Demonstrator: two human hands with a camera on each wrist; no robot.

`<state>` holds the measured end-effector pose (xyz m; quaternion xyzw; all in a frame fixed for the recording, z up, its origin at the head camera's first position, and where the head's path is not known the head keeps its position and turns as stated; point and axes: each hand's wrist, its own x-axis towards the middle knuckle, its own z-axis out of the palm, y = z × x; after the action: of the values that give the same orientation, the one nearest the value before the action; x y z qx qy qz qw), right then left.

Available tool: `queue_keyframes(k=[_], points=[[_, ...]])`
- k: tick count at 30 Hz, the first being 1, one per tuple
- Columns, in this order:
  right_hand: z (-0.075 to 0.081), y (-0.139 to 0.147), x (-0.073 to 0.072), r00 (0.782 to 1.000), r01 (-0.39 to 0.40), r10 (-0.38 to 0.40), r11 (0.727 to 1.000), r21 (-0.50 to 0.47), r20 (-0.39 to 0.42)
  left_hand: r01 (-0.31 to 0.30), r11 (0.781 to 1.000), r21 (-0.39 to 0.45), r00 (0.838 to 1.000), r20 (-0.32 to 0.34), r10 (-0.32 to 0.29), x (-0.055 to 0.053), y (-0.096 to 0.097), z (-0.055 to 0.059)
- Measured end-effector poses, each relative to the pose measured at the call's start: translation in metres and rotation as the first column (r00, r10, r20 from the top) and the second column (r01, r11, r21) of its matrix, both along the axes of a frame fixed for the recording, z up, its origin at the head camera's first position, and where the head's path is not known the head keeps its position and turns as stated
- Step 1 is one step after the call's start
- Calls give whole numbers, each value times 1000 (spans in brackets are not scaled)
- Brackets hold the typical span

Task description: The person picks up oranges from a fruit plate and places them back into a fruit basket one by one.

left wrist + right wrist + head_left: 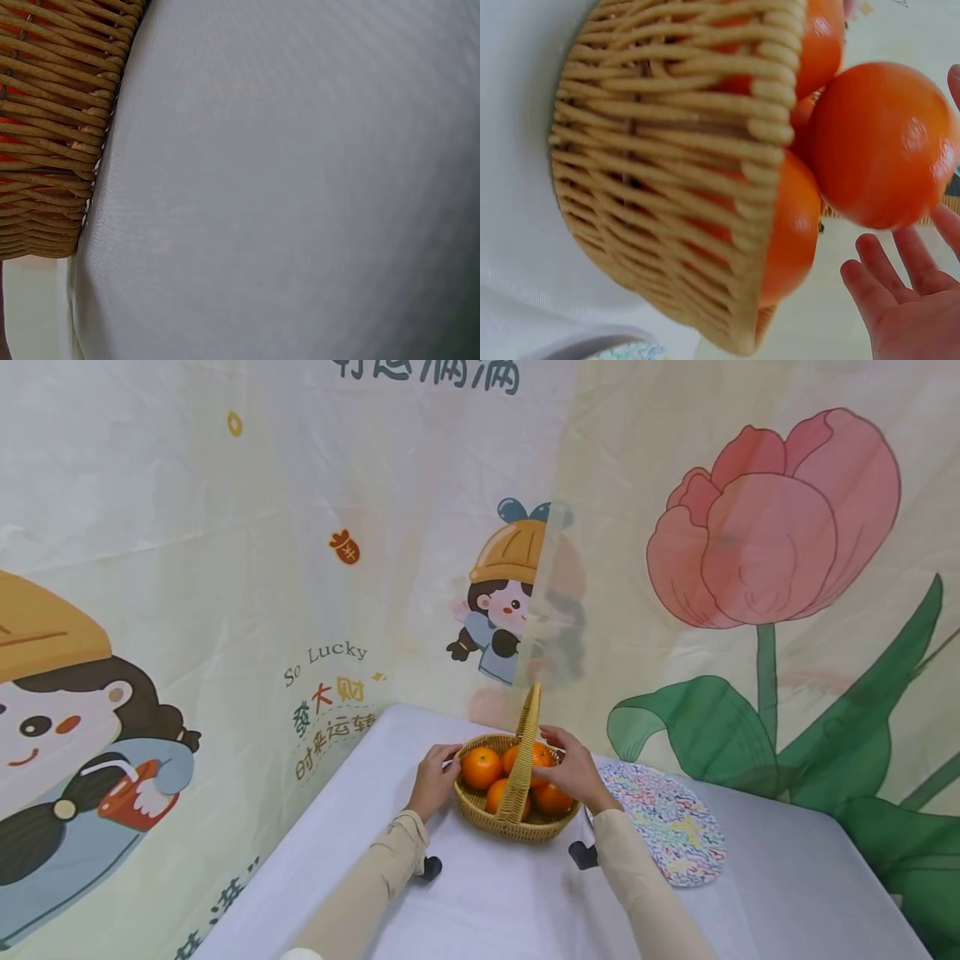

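Note:
A woven wicker basket (517, 831) with a tall arched handle stands on the white-covered table, holding several oranges (481, 768). My left hand (433, 781) is at the basket's left end, fingers and thumb around the rim. The left wrist view shows mostly tablecloth and the basket's woven side (52, 135). On the other side of the handle, my right hand (576, 770) has an orange (881, 146) between thumb and fingertips, above the other oranges at the rim. Its outer fingers (870, 289) are spread away from the fruit in the right wrist view.
To the right of the basket lies a round, multicoloured speckled mat (675, 827), partly behind the right forearm. Printed cloth walls (420, 610) close off the back and left of the table (480, 910). Dark devices (429, 868) sit by both wrists.

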<state>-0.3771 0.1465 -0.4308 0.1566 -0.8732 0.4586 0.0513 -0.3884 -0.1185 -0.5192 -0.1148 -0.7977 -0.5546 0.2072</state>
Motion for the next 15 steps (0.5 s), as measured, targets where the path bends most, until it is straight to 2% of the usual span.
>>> queue_keyframes(k=[5, 15], points=[[4, 10, 0, 999, -19, 19, 1000, -1, -37, 1, 1000, 14, 1000, -27, -1, -2, -1, 1], [6, 35, 8, 999, 26, -25, 1000, 3, -27, -1, 1000, 4, 998, -57, 2, -3, -4, 0]])
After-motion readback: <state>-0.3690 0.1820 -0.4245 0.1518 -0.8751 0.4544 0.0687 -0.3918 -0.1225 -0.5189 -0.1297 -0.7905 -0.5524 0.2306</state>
